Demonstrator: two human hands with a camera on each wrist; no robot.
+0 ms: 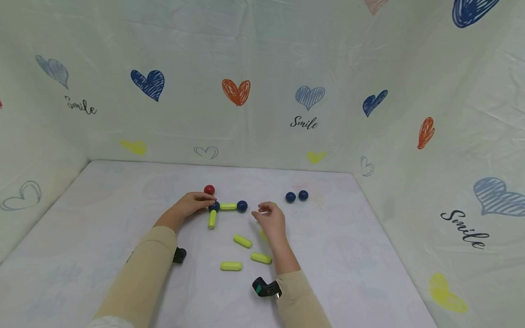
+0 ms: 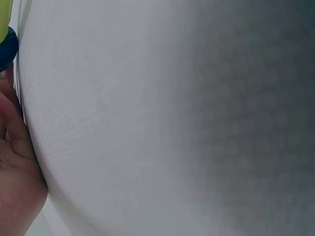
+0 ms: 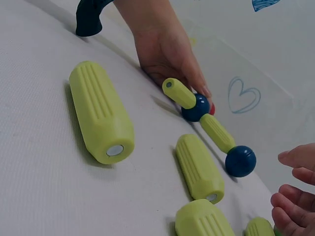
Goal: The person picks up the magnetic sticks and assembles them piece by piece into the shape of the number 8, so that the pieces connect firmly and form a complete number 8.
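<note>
My left hand (image 1: 189, 206) pinches a blue ball (image 1: 214, 207) with thumb and fingers. Two yellow-green magnetic rods are joined to that ball: one rod (image 1: 228, 207) runs right to a second blue ball (image 1: 242, 206), the other rod (image 1: 212, 219) points toward the front. Just behind the left fingers sits a red ball (image 1: 209, 189), mostly covered in the right wrist view. To the right of the joined pieces, my right hand (image 1: 272, 222) hovers with fingers loosely bent and nothing visible in them. Only an edge of the left hand (image 2: 19, 172) shows in the left wrist view.
Loose yellow-green rods (image 1: 242, 241) lie on the white tabletop (image 1: 328, 255) in front of the hands, several in all, some partly hidden by the right hand. Two blue balls (image 1: 290, 197) sit at the back right. A heart-printed cloth (image 1: 266, 54) stands behind the table.
</note>
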